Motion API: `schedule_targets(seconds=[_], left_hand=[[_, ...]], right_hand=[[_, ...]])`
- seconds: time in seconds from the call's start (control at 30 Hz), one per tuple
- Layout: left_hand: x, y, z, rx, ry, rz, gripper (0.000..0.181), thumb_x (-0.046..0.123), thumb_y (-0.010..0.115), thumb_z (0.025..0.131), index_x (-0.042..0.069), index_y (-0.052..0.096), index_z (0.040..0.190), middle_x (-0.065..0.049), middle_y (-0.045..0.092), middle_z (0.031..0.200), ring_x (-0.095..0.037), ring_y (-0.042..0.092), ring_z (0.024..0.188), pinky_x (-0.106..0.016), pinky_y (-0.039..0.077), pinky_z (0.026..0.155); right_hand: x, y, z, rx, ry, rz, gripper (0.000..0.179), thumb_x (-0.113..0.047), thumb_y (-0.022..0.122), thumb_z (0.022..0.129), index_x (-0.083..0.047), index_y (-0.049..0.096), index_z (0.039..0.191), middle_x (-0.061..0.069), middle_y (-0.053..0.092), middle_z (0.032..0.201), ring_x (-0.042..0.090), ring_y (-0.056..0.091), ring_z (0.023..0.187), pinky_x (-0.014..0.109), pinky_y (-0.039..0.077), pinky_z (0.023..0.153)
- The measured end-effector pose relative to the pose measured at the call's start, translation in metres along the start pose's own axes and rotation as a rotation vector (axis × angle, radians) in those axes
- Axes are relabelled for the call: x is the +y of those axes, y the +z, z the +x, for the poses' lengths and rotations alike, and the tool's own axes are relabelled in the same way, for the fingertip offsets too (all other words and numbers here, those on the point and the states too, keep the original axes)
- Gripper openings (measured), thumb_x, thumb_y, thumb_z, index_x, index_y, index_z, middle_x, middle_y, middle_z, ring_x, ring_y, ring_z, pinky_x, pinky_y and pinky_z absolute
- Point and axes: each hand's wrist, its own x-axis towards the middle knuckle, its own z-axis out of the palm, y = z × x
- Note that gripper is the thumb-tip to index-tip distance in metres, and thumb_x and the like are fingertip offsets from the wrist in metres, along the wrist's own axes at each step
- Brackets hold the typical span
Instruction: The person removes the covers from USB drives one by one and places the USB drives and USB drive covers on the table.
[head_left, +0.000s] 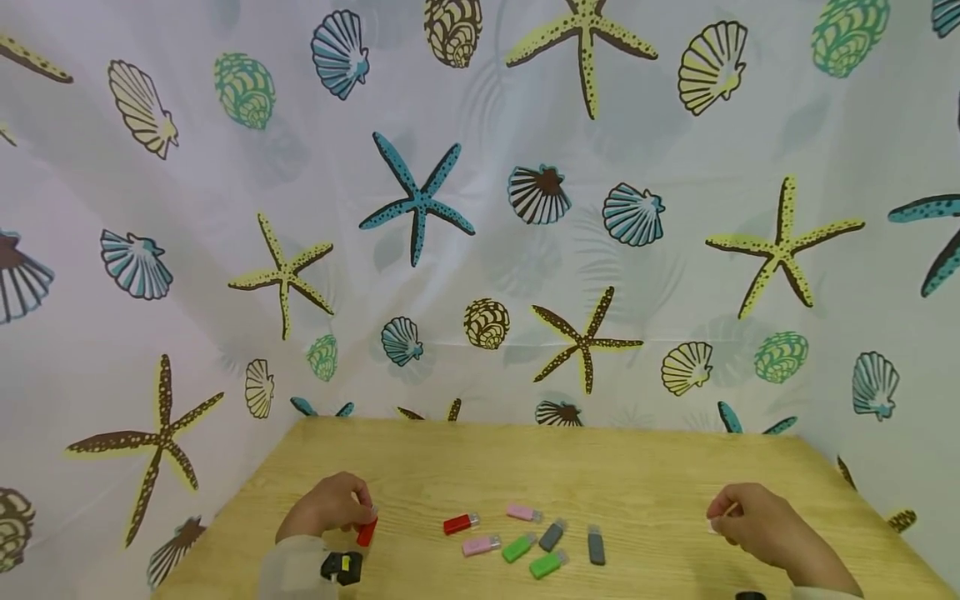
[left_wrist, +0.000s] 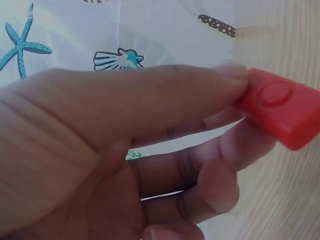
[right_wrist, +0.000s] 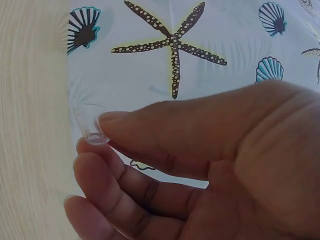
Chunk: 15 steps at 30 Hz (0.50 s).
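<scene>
My left hand (head_left: 337, 503) pinches a red USB stick (left_wrist: 287, 107) between thumb and fingers, over the left part of the table. In the head view this stick (head_left: 367, 532) hangs tilted below the fingertips. Well to the right, my right hand (head_left: 757, 521) pinches a small clear plastic cap (right_wrist: 95, 125) between thumb and index finger; the thumb covers part of it. Between the hands lie a red USB stick (head_left: 460, 523), pink ones (head_left: 480, 546) (head_left: 522, 512), green ones (head_left: 518, 547) (head_left: 548, 565) and grey ones (head_left: 552, 535) (head_left: 596, 546).
The sticks lie on a light wooden table (head_left: 637, 467). A white curtain (head_left: 480, 267) printed with shells and starfish hangs behind the table and along both sides. A black wrist strap (head_left: 342, 567) sits on the left wrist.
</scene>
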Motion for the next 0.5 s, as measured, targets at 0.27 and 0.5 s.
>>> schedule_targets(seconds=[0.27,0.5], left_hand=[[-0.008,0.002,0.004,-0.021,-0.025,-0.026,0.014,0.007,0.072,0.083,0.006,0.06,0.075,-0.003,0.06,0.071,-0.02,0.053,0.06,-0.032,0.042,0.059],[-0.015,0.005,0.008,-0.033,-0.02,-0.058,0.014,0.007,0.071,0.084,0.005,0.06,0.075,-0.004,0.06,0.074,-0.021,0.053,0.062,-0.032,0.043,0.059]], right_hand=[[0.006,0.006,0.002,-0.02,0.024,-0.005,0.004,-0.002,0.06,0.089,0.001,0.059,0.087,0.007,0.057,0.075,0.02,0.051,0.064,0.034,0.043,0.058],[0.016,0.012,0.007,-0.03,0.081,0.015,0.003,-0.001,0.06,0.088,0.001,0.06,0.086,0.008,0.055,0.067,0.016,0.045,0.055,0.031,0.04,0.055]])
